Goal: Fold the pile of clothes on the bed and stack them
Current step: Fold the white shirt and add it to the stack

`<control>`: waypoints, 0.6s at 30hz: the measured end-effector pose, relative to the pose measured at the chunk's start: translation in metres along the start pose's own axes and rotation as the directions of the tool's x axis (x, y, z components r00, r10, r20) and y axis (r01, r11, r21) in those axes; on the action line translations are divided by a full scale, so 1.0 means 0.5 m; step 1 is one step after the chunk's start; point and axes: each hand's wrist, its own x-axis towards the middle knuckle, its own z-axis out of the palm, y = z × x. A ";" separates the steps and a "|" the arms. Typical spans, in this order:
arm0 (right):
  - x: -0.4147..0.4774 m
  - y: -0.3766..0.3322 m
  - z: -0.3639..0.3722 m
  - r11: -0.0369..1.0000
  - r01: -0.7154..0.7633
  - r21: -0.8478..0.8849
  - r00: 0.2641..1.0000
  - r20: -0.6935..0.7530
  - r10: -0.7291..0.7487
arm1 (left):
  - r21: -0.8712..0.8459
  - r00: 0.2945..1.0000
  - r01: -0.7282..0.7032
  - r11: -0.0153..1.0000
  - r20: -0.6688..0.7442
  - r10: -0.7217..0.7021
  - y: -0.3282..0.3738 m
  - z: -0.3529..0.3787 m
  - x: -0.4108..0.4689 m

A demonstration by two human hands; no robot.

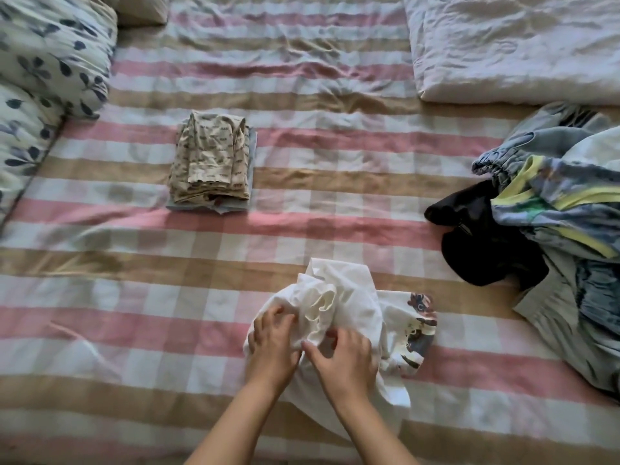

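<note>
- 1 white garment (349, 297): crumpled, printed patch at its right edge; lies on the checked bed sheet (134, 263), near side, centre.
- Left hand (273, 337): fingers curled into the garment's cloth, gripping it.
- Right hand (345, 360): fingers curled, pinching the same cloth.
- 1 folded stack (211, 166): farther back, left of centre.
- 1 unfolded pile (553, 229): right edge, well apart from the stack.
- 2 leaf-print pillows (50, 62): far left.

We count two hands, left hand (273, 337) and right hand (345, 360), and one white garment (352, 297). One folded stack (211, 162) shows two pieces; one loose pile (553, 203) shows at least three. Two floral pillows (57, 52), one white quilt (520, 45).
</note>
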 end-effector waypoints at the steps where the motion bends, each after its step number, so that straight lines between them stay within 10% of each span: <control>1: 0.003 -0.009 0.008 0.999 -0.033 0.000 0.999 0.010 0.033 | 0.008 0.999 -0.011 1.000 -0.031 0.012 0.002 0.002 0.004; 7: 0.011 -0.018 0.008 0.997 -0.043 0.067 0.997 -0.058 0.047 | -0.245 0.979 -0.085 0.966 -0.200 0.035 0.012 -0.036 0.007; 18: -0.064 -0.049 -0.218 0.869 0.277 0.411 0.898 -0.432 -0.083 | -0.842 0.957 -0.106 0.528 -0.230 -0.175 0.091 -0.266 -0.069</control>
